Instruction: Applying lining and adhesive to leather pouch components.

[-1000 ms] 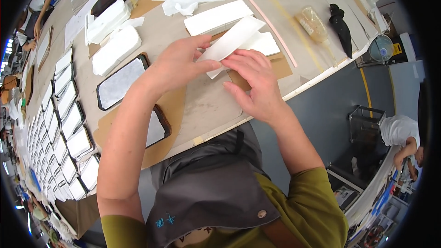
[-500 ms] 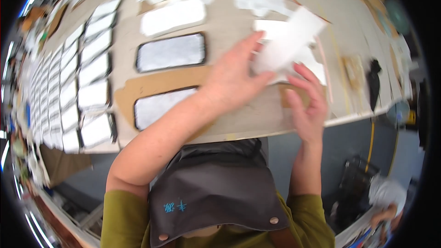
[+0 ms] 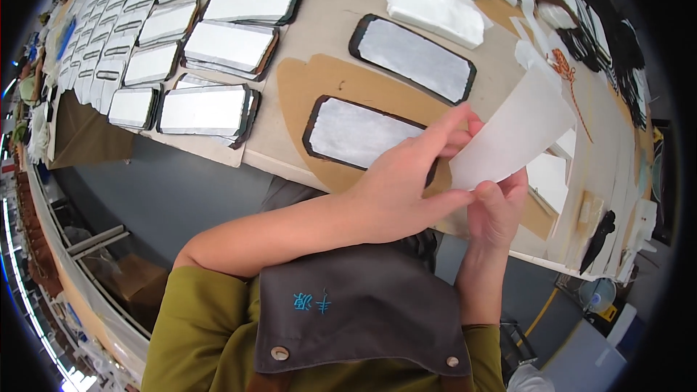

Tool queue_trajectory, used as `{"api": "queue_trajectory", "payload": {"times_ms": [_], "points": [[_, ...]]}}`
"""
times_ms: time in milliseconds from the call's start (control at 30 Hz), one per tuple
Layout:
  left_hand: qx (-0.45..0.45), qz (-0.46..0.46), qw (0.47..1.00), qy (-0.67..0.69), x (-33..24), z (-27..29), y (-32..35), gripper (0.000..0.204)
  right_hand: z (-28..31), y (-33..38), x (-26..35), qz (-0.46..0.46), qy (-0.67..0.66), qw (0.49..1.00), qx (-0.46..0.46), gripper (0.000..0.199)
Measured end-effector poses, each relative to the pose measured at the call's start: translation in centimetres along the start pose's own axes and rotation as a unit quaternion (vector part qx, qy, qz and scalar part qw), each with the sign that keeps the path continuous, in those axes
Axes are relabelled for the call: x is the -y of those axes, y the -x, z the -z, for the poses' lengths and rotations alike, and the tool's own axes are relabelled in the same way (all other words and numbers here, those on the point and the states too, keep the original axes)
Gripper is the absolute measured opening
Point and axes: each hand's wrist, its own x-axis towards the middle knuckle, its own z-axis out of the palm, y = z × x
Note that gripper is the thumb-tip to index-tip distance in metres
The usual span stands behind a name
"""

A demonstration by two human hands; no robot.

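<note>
A thin white rectangular sheet (image 3: pixel 519 127) is raised at a slant over the table's near right part. At its lower edge my right hand (image 3: pixel 497 210) pinches it, thumb in front. My left hand (image 3: pixel 406 181) reaches across from the left and holds the sheet's left side. Its fingertips are partly hidden by the sheet, and its thumb lies at the lower corner near my right thumb. Under my left hand lies a black-edged panel with a greyish-white face (image 3: pixel 363 131), on a brown board (image 3: pixel 294 87). Beyond it is a second such panel (image 3: pixel 414 58).
Stacks of white panels with dark borders (image 3: pixel 203 110) fill the table's left side in rows. Thick white stacks (image 3: pixel 435 11) stand at the back. More white pieces (image 3: pixel 548 178) lie right of my hands, with an orange cord (image 3: pixel 563 65) and black strips (image 3: pixel 617 51) farther out.
My view has turned, so the table sits differently in it. My right hand, apart from the sheet before, now grips its lower edge. The sheet is now near the table's front edge.
</note>
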Motion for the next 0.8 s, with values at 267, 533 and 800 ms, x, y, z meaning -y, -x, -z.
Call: {"api": "queue_trajectory", "payload": {"times_ms": [267,533,800], "points": [[-0.176,-0.050,0.939,-0.292,2.7,10.7,7.4,0.066,-1.0,-3.5,2.1,-0.016,0.189,0.971,0.147,0.055],[-0.219,-0.041,0.930,-0.291,3.8,10.1,8.0,0.067,-5.5,-2.9,0.6,0.049,0.500,0.840,0.205,0.043],[-0.218,-0.043,0.930,-0.292,4.1,10.3,8.1,0.068,-6.4,-2.8,-0.4,0.076,0.551,0.802,0.220,0.044]]}}
